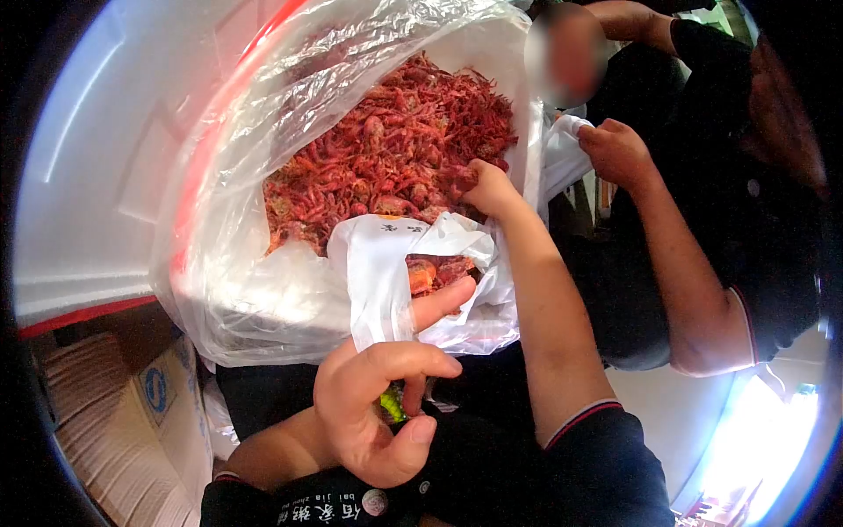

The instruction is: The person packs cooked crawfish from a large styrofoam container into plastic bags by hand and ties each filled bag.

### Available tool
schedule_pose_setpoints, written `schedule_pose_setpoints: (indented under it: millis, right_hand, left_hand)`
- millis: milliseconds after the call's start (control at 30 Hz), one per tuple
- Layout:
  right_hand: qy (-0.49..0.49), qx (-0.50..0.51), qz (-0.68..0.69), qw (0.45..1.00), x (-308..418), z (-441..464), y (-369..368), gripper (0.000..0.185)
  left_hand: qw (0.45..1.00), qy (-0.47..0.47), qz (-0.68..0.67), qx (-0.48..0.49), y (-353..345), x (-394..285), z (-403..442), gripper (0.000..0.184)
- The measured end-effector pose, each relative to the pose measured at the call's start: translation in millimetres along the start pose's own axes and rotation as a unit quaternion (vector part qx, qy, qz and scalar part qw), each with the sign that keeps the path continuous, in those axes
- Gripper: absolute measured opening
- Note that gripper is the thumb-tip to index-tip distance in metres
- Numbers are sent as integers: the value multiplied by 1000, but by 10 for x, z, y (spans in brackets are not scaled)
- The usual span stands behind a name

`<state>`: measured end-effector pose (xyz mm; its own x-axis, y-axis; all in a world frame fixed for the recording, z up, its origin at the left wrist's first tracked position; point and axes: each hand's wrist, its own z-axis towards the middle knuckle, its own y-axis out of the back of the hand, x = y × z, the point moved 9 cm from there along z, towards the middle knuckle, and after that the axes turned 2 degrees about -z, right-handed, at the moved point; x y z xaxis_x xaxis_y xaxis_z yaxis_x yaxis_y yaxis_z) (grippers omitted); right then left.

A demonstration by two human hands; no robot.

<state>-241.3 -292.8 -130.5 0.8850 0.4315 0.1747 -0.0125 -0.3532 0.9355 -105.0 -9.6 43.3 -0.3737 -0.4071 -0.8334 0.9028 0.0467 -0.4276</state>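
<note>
Crayfish: a broad heap of red, spindly-legged crayfish [378,145] lies beyond the left fingers, reaching right up to the right fingers.
Clear liner: a crinkled, transparent plastic sheet [307,83] surrounds much of the heap, probably to part the wet shells from the box.
White box: a pale, straight-walled box [530,162] contains the heap; its side wall stands just beside the right fingers.
Carrier bag: a thin white plastic bag with dark printing [373,255] sits between the two hands, over the near edge of the heap. More orange-red shells show through its handle gap; whether they lie inside is unclear.
Left hand: the left hand [373,413] has its fingers half curled, grasping the bag by a handle strip hooked at the index finger. That finger points into the gap, apparently to spread the mouth.
Right hand: the right hand [490,189] reaches past the bag, fingertips down among the crayfish; whether they are clenched on one cannot be told.
Green patch: a small, bright yellow-green item [392,404] shows behind the left fingers, too covered to identify.
Co-worker: past the right fingers, another person's hand [617,154] grips white plastic [566,149] beside the box.
Cardboard: brown cardboard [114,413] stands well to the left of the left fingers.
</note>
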Motion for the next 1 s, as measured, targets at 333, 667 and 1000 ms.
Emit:
schedule_pose_setpoints:
  millis: [333,667,1000]
  right_hand:
    - [-119,49,451,883,26,-396,251,29]
    - [213,51,713,666,648,-1179,815,43]
    - [275,-59,122,952,1510,-1614,602,50]
  left_hand:
    - [1000,21,-12,-4,22,20,3,34]
    - [980,38,-132,-140,169,84,-9,47]
    - [974,22,-148,-169,292,-1,-32,53]
